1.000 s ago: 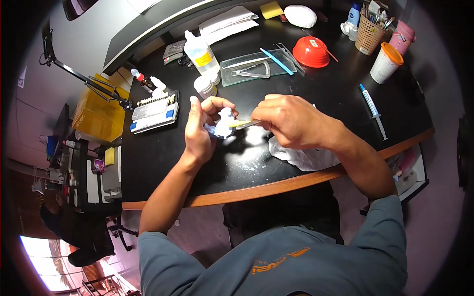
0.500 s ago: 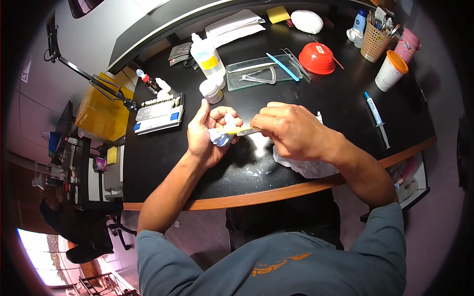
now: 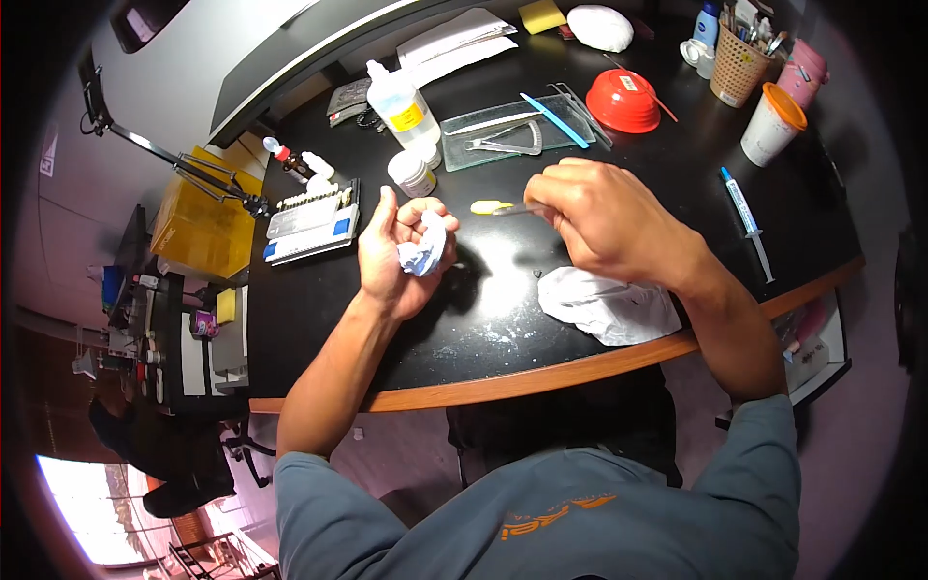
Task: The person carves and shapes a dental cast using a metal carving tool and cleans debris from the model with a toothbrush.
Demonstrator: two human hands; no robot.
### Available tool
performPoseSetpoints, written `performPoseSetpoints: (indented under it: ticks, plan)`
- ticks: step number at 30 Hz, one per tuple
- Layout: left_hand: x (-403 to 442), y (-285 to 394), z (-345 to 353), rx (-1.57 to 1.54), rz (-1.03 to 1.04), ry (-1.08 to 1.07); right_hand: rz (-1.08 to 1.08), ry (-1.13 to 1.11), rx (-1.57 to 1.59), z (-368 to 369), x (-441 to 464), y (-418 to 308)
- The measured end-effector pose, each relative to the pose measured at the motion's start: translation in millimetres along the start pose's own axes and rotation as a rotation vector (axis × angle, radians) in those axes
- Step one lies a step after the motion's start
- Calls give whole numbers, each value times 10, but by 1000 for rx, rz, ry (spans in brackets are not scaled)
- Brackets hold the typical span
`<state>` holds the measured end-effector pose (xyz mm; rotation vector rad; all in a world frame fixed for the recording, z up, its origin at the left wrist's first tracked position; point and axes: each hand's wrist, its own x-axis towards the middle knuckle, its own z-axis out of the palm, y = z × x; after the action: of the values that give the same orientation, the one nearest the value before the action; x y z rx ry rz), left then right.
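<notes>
A crumpled, pale blue-white wad, like tissue, rests in my left hand. The palm faces up, with the fingers curled around the wad and the thumb raised apart. To its right, over the black desk, my right hand is closed on a thin metal spatula-like tool. At the tool's left end is a yellow piece; whether it is stuck on or part of the tool, I cannot tell. A gap separates this end from the wad. Below my right hand lies a crumpled white cloth or paper.
Behind my hands are a white jar, a squeeze bottle and a glass slab bearing a caliper. A red bowl, a speckled cup and a syringe stand or lie rightward. A tooth shade case is left.
My right hand has lifted the tool and its yellow end away from the wad, up and to the right. My left hand has shifted slightly left, keeping the wad.
</notes>
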<state>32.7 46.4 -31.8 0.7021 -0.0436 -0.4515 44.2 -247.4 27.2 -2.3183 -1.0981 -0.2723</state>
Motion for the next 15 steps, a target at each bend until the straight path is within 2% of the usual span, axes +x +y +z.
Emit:
performPoseSetpoints:
  ticks: [5,9,15]
  plan:
    - [-24,139,84,147,48,136,235,-212,-154,-33,-27,137]
    - [-34,235,64,223,69,98,282,-308,-184,-49,-11,110]
    - [-49,233,109,485,165,123,240,-304,-246,27,-46,226]
